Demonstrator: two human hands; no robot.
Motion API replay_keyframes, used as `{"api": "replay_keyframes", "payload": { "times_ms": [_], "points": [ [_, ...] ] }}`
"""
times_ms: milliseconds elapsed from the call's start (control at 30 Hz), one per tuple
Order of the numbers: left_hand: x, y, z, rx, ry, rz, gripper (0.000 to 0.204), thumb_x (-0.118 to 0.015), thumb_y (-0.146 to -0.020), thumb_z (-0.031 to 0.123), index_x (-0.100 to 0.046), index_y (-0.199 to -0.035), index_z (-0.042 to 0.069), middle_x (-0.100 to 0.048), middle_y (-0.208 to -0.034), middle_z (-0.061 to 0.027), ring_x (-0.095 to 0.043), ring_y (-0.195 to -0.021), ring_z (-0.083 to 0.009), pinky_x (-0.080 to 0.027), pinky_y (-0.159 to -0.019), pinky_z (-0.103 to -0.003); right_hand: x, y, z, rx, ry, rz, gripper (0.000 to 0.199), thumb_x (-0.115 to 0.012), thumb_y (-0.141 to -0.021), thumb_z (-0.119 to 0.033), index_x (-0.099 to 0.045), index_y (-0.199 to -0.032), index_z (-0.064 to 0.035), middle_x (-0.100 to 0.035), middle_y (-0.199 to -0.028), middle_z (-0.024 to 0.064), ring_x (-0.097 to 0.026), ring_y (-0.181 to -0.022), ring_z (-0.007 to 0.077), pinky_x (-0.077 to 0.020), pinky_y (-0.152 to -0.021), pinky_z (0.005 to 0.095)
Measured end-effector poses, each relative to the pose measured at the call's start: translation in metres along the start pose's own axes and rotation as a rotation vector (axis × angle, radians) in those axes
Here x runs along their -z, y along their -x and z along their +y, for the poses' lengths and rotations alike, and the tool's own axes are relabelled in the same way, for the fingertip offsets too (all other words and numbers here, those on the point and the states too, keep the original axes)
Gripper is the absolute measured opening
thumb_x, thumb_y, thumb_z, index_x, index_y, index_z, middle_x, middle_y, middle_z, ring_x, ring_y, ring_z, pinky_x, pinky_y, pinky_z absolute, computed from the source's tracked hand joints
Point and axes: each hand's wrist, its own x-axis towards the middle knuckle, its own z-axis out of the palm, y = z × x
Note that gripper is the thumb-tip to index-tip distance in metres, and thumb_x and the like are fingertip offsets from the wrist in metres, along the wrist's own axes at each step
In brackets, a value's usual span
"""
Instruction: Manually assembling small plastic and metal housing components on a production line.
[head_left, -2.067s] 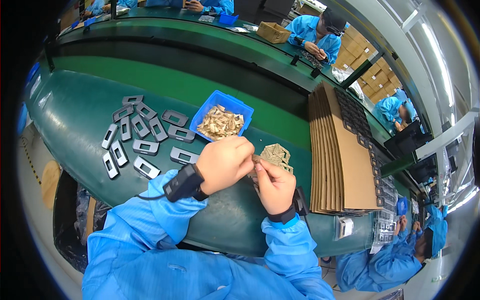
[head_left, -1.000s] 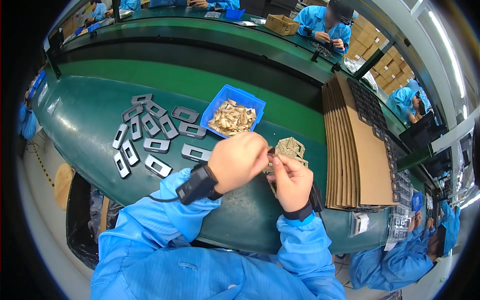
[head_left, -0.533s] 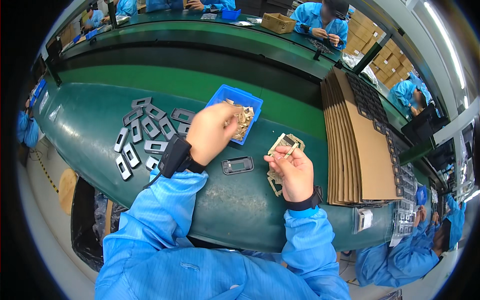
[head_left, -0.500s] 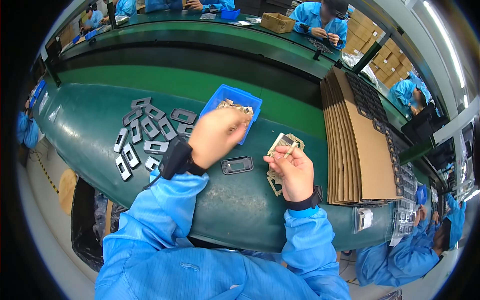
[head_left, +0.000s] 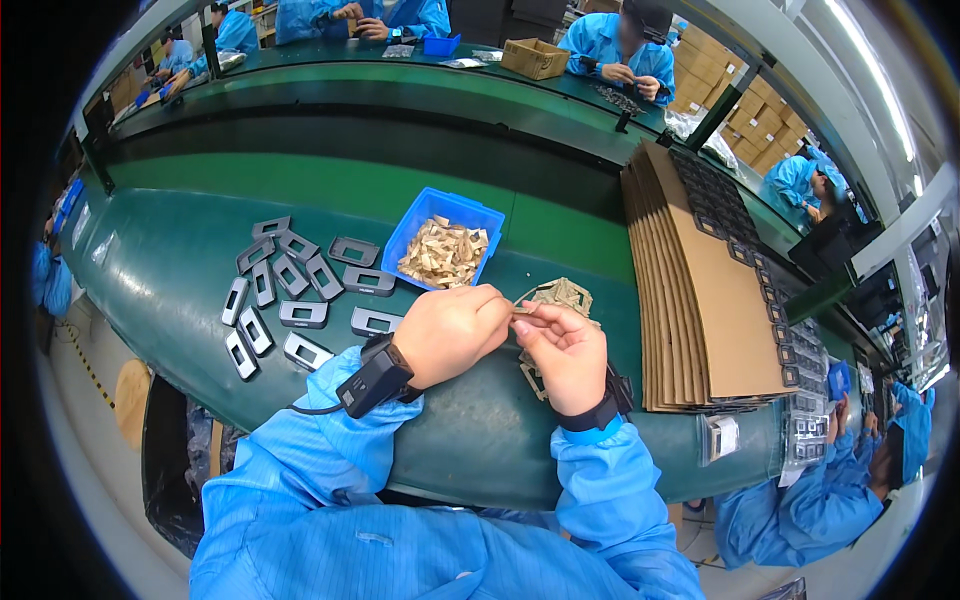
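My left hand (head_left: 455,335) and my right hand (head_left: 568,360) meet above the bench with fingertips pinched together. Between them is a thin tan piece (head_left: 521,309), seen nearly edge-on; the fingers hide most of it. Tan sheets with cut-outs (head_left: 562,292) lie behind my right hand, and part of another shows beneath it. Beyond my left hand stands a blue bin (head_left: 494,219) holding many tan paper scraps (head_left: 440,252). Several grey plastic housings with rectangular openings lie to the left, the nearest one (head_left: 376,321) just beside my left wrist.
Cardboard sheets (head_left: 690,290) stand in a stack at the right, with rows of black frames (head_left: 710,200) behind them. A small clear bag (head_left: 719,438) lies near the right front edge. Co-workers in blue sit across and to the right. A cardboard box (head_left: 535,58) stands on the far bench.
My left hand has come from over the blue bin to meet my right hand at the tan piece. The bin's scraps now show, and the single housing between my hands is hidden.
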Motion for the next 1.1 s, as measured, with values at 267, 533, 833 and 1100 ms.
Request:
{"api": "replay_keyframes", "payload": {
  "times_ms": [267,533,833,1100],
  "points": [
    [-0.006,0.003,0.007,0.317,0.375,-0.046,0.008,-0.071,-0.083,0.004,-0.067,-0.089,0.0,-0.066,-0.081,-0.01,-0.066,-0.07,-0.0218,-0.051,-0.06,-0.031,0.005,-0.002,-0.007,0.623,0.862,0.03,0.033,-0.075,-0.084,0.001,-0.073,-0.116,-0.0026,-0.072,-0.112,0.0135,-0.071,-0.094,0.0264,-0.0582,-0.082,0.0333],
    [0.0,0.0,0.01,0.494,0.591,-0.029,0.008,-0.07,-0.084,0.006,-0.066,-0.086,0.0,-0.065,-0.08,-0.008,-0.064,-0.066,-0.0164,-0.051,-0.059,-0.03,-0.001,-0.001,-0.014,0.707,0.93,-0.056,0.027,-0.072,-0.085,0.001,-0.076,-0.111,-0.0036,-0.074,-0.101,0.0137,-0.07,-0.09,0.033,-0.0562,-0.079,0.039],
    [0.013,-0.001,-0.033,0.367,-0.22,0.171,0.01,-0.075,-0.083,0.008,-0.066,-0.081,0.004,-0.067,-0.077,-0.012,-0.067,-0.069,-0.0316,-0.053,-0.062,-0.041,-0.001,0.004,-0.015,0.273,0.461,0.097,0.016,-0.067,-0.098,-0.002,-0.074,-0.11,0.0033,-0.075,-0.093,0.0075,-0.068,-0.076,0.0073,-0.0539,-0.065,0.0226],
    [0.015,-0.007,-0.026,0.57,0.577,0.078,0.025,-0.073,-0.091,0.006,-0.072,-0.116,0.002,-0.072,-0.098,-0.0042,-0.066,-0.082,-0.0097,-0.054,-0.07,-0.024,0.003,0.003,-0.014,0.101,0.289,0.086,0.013,-0.069,-0.097,-0.002,-0.072,-0.107,0.0044,-0.076,-0.096,0.0095,-0.069,-0.082,0.0086,-0.0555,-0.075,0.0227]
  ]
}}
